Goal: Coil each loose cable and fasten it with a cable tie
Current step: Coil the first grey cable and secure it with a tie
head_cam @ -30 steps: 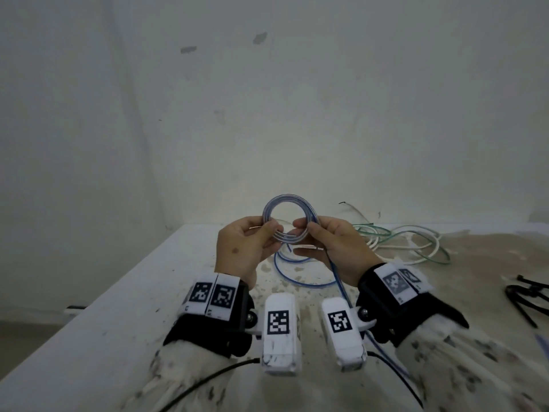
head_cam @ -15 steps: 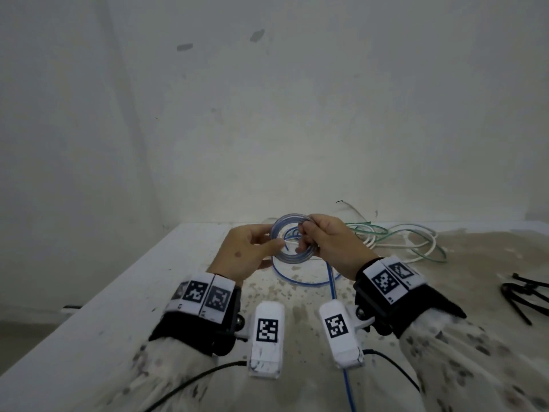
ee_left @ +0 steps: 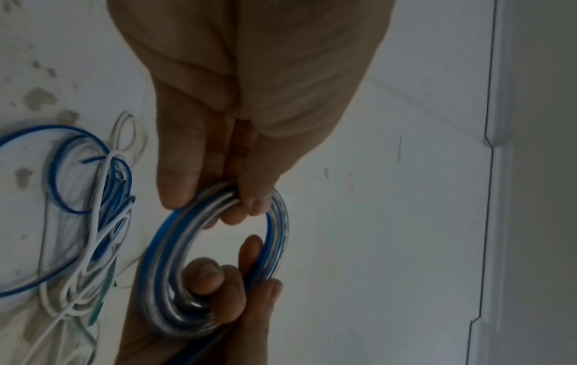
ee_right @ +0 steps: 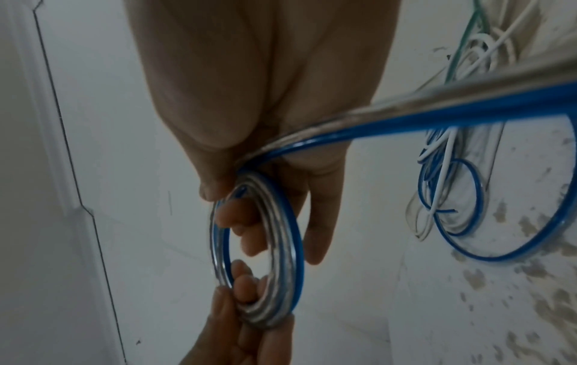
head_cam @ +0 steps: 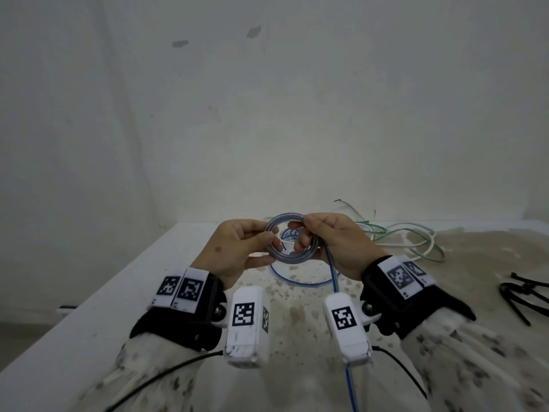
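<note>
A small coil of blue-and-clear cable (head_cam: pixel 285 257) (ee_left: pixel 175 247) (ee_right: pixel 281 247) is held upright above the table between both hands. My left hand (head_cam: pixel 237 248) (ee_left: pixel 237 138) pinches its left side between thumb and fingers. My right hand (head_cam: pixel 332 242) (ee_right: pixel 259 123) grips the right side, fingers curled through the ring. The cable's loose tail (head_cam: pixel 334 278) (ee_right: pixel 437 118) runs from the right hand down toward me, and another loop of it (head_cam: pixel 300 282) lies on the table below. Black cable ties (head_cam: pixel 523 292) lie at the right edge.
A tangle of white, green and blue cables (head_cam: pixel 404 239) (ee_left: pixel 103 222) (ee_right: pixel 449 185) lies on the stained white table (head_cam: pixel 118 307) behind the right hand. A plain wall stands just beyond. The table's left edge drops off near the left wrist.
The coil has been turned between the hands and another length of tail has been drawn onto it; both hands shifted their hold slightly and kept gripping it.
</note>
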